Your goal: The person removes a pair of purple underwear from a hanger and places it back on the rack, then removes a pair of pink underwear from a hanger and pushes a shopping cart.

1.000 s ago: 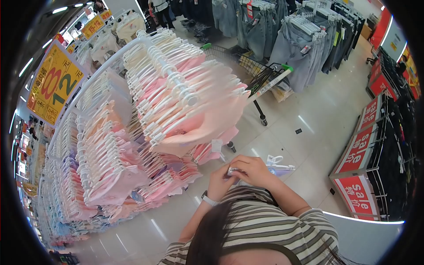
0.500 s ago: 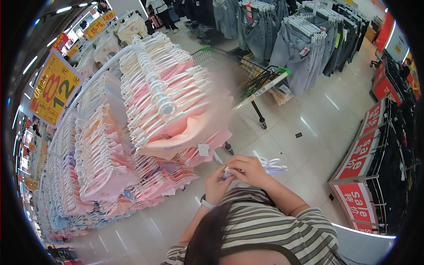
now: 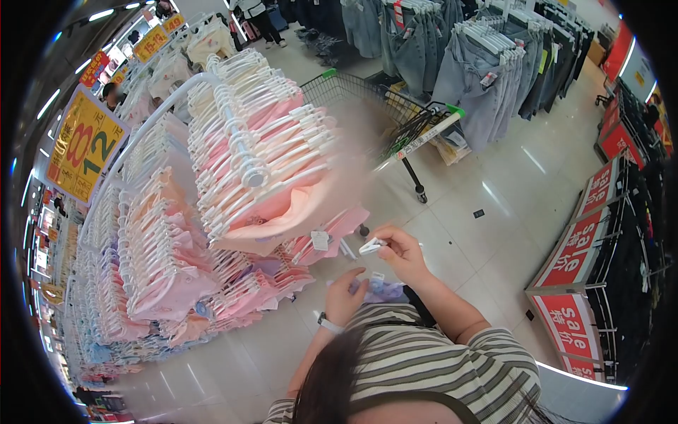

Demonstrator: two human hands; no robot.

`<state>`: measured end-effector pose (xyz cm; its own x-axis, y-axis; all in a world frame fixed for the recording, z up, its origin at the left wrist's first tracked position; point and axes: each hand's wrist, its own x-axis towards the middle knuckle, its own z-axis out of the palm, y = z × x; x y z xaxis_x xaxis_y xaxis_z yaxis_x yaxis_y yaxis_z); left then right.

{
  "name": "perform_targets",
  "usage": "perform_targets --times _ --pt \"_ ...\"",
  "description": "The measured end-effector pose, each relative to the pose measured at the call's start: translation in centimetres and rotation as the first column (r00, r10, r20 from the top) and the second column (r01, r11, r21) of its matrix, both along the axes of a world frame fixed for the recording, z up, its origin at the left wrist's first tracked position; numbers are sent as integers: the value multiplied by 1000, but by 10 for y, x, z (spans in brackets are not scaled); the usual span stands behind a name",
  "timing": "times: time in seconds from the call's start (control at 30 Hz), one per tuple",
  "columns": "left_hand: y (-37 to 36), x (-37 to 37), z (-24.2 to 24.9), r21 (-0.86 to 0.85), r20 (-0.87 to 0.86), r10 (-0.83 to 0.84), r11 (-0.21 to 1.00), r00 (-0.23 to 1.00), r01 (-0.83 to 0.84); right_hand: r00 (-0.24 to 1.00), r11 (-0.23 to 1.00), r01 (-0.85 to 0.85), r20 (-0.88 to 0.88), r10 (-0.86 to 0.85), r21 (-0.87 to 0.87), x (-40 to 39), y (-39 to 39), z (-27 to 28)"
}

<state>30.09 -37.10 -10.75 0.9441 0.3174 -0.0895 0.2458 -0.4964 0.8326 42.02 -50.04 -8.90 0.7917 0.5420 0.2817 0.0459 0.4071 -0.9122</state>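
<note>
My right hand [image 3: 402, 254] is raised in front of my body, thumb and fingers pinched on a small white plastic clip [image 3: 371, 246]. Below and to the left, my left hand [image 3: 345, 295] is curled at a light purple garment [image 3: 383, 290], which shows on both sides of its fingers. Part of the grip is hidden by the hand itself. A small white piece shows at the garment's upper edge. Close to both hands, pink garments [image 3: 339, 237] with a white tag [image 3: 320, 241] hang at the rack's near end.
On my left stands a rack of children's clothes on white hangers [image 3: 265, 141], under a yellow price sign [image 3: 86, 145]. A shopping cart [image 3: 424, 134] stands ahead, near hanging jeans [image 3: 466, 78]. Red sale signs [image 3: 568, 258] line the right-hand shelves above the tiled floor [image 3: 459, 233].
My hands have come apart. The right one has moved up with the white clip, while the left has dropped slightly beside the purple garment, which now shows more.
</note>
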Motion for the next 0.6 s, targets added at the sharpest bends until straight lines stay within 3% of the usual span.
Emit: perform_targets --times 0.07,0.13,0.37,0.47,0.53,0.6 --pt "-4 1 -18 149 38 -147 979 988 140 1000 998 -17 0 17 52 -2 4 3" --pt "-9 5 -25 147 -44 -176 973 983 180 994 970 -108 41 101 219 -4 4 14" --pt "-8 8 -55 216 -251 -358 885 900 412 969 909 -241 134 206 341 -13 -6 56" --pt "-10 6 -75 161 -96 -275 944 957 288 929 893 -344 244 279 291 -14 -10 58" --pt "-6 6 -73 211 -59 -336 916 940 340 888 951 -310 354 293 -11 -12 -13 58" --pt "-3 4 -62 263 -30 -388 886 921 382 879 967 -233 403 255 -105 -11 -15 59"
